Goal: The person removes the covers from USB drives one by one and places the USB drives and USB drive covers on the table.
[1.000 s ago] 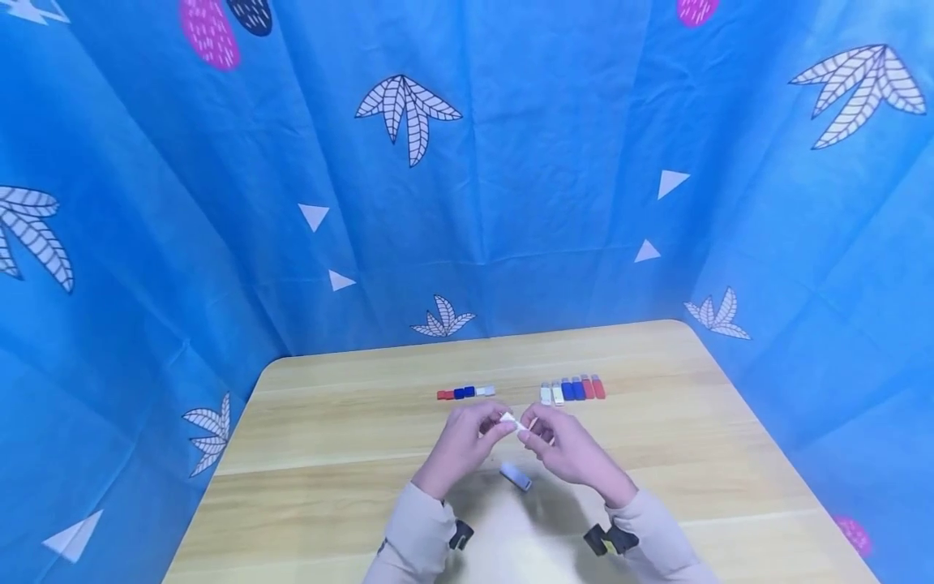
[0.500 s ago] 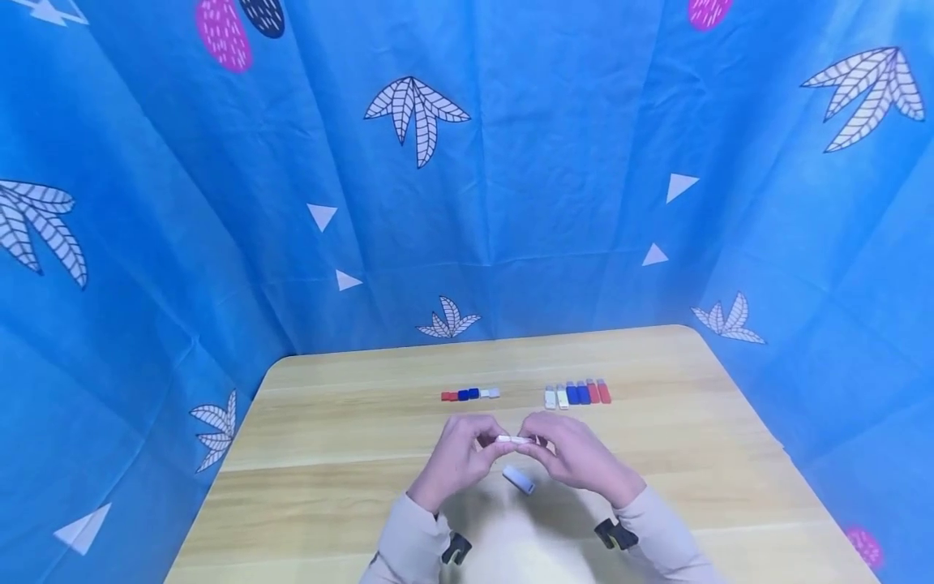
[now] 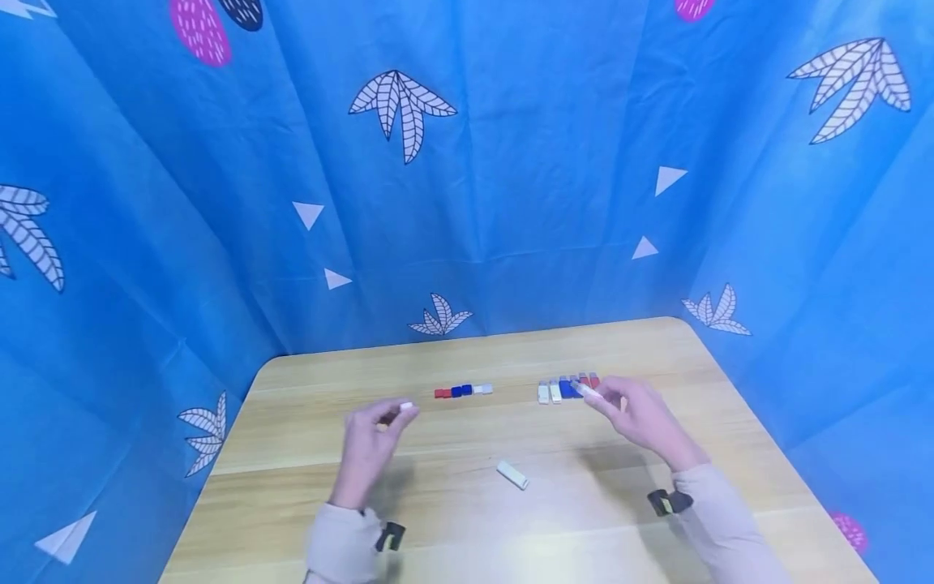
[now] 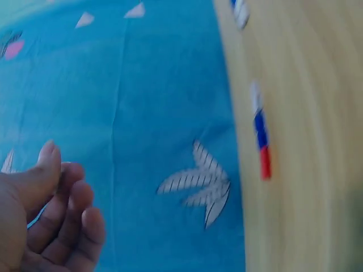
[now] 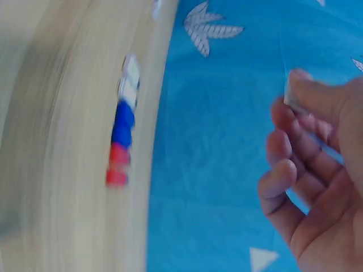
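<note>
In the head view my left hand is raised over the left half of the table and pinches a small white cap between thumb and fingertips. My right hand, to the right, pinches a white USB flash drive, its plug end pointing left over the row of drives. A white edge of that flash drive shows at the thumb in the right wrist view. Between the hands, a white capped-looking USB flash drive lies slantwise on the table.
Farther back stands a row of uncapped USB flash drives, white, blue and red. Left of it lies a row of caps, red, blue and white. A blue curtain surrounds the wooden table.
Both hands were together on one white flash drive. They have since parted: the left moved left with the cap, the right moved right and farther back with the drive body.
</note>
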### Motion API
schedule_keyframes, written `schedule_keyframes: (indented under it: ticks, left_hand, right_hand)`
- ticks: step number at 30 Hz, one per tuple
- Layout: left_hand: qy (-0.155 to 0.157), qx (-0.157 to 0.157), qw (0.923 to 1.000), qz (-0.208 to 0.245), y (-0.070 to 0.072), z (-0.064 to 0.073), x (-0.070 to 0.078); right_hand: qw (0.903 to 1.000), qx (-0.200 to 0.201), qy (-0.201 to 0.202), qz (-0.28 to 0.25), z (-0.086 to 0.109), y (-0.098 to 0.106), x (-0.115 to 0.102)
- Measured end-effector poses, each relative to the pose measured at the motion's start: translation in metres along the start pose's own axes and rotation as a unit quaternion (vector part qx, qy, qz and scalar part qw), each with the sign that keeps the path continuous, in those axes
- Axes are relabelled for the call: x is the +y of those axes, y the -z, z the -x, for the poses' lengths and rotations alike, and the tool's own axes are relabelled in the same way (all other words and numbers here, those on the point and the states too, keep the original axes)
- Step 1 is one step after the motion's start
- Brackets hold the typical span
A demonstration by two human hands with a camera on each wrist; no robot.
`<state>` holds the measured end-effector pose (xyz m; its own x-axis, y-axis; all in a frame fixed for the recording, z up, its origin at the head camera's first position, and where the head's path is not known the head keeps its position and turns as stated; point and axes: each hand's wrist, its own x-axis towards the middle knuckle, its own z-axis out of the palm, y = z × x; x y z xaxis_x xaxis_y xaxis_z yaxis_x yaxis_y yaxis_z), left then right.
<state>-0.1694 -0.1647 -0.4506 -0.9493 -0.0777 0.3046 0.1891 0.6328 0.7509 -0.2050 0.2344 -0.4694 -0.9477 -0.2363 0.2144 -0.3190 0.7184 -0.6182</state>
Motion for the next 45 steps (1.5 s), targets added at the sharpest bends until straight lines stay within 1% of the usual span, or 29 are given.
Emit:
schedule_keyframes:
  ticks: [2,3,6,9,11,13,16,19,23,25,28,30,32,35,36,38,39,42,43,45]
  left_hand:
    - [-0.039,-0.032,0.9987,-0.007,-0.008,-0.001,-0.003]
    - [-0.052,-0.045,0.9975,-0.011,-0.013,-0.001,-0.004]
    - [-0.075,-0.059,0.9947,-0.039,-0.028,0.003,-0.003]
    - [-0.072,-0.07,0.9939,-0.046,-0.038,0.007,-0.002]
    - [-0.069,-0.081,0.9932,-0.045,-0.042,0.01,-0.002]
    - [-0.066,-0.09,0.993,-0.039,-0.045,0.011,-0.002]
    - [-0.081,-0.091,0.9917,-0.042,-0.049,0.012,-0.002]
    - [-0.096,-0.087,0.9905,-0.045,-0.053,0.012,-0.001]
    - [-0.105,-0.1,0.9877,-0.059,-0.058,0.01,0.004]
    - [-0.101,-0.112,0.9867,-0.061,-0.06,0.008,0.005]
    - [-0.087,-0.126,0.9868,-0.053,-0.063,0.004,0.008]
    - [-0.072,-0.132,0.9876,-0.045,-0.063,0.002,0.01]
    - [-0.066,-0.135,0.9876,-0.046,-0.064,0.0,0.01]
    - [-0.071,-0.14,0.9851,-0.069,-0.067,-0.004,0.011]
    - [-0.075,-0.142,0.984,-0.078,-0.068,-0.006,0.01]
    - [-0.083,-0.144,0.9812,-0.097,-0.072,-0.011,0.01]
    - [-0.086,-0.147,0.9799,-0.104,-0.074,-0.014,0.011]
    - [-0.098,-0.156,0.9756,-0.119,-0.08,-0.024,0.012]
    - [-0.104,-0.16,0.9738,-0.124,-0.082,-0.027,0.012]
    - [-0.112,-0.169,0.9707,-0.13,-0.087,-0.033,0.012]
  right_hand:
    - [0.9982,-0.01,-0.043,-0.04,-0.01,-0.005,0.002]
    - [0.9966,-0.013,-0.061,-0.053,-0.015,-0.011,0.002]
    - [0.9917,-0.016,-0.098,-0.082,-0.026,-0.031,0.003]
    - [0.9859,-0.01,-0.132,-0.102,-0.038,-0.051,0.003]
    - [0.9795,-0.016,-0.159,-0.123,-0.046,-0.063,0.002]
    - [0.9679,-0.039,-0.194,-0.155,-0.053,-0.075,0.0]
    - [0.9504,-0.079,-0.243,-0.177,-0.06,-0.092,-0.001]
    - [0.939,-0.104,-0.276,-0.177,-0.063,-0.106,-0.001]
    - [0.9303,-0.116,-0.302,-0.174,-0.06,-0.118,0.001]
    - [0.9247,-0.117,-0.319,-0.171,-0.06,-0.12,0.002]
    - [0.9219,-0.104,-0.335,-0.166,-0.061,-0.121,0.002]
    - [0.9215,-0.1,-0.337,-0.166,-0.063,-0.121,0.002]
    - [0.9215,-0.103,-0.336,-0.164,-0.064,-0.12,0.001]
    - [0.9222,-0.108,-0.334,-0.163,-0.063,-0.12,0.0]
    - [0.925,-0.105,-0.329,-0.158,-0.062,-0.12,-0.001]
    - [0.9366,-0.091,-0.306,-0.144,-0.06,-0.121,-0.003]
    - [0.9442,-0.085,-0.288,-0.135,-0.059,-0.121,-0.004]
    - [0.9679,-0.072,-0.222,-0.094,-0.057,-0.123,-0.008]
    - [0.9732,-0.07,-0.203,-0.083,-0.056,-0.124,-0.009]
    - [0.9801,-0.077,-0.174,-0.056,-0.054,-0.124,-0.012]
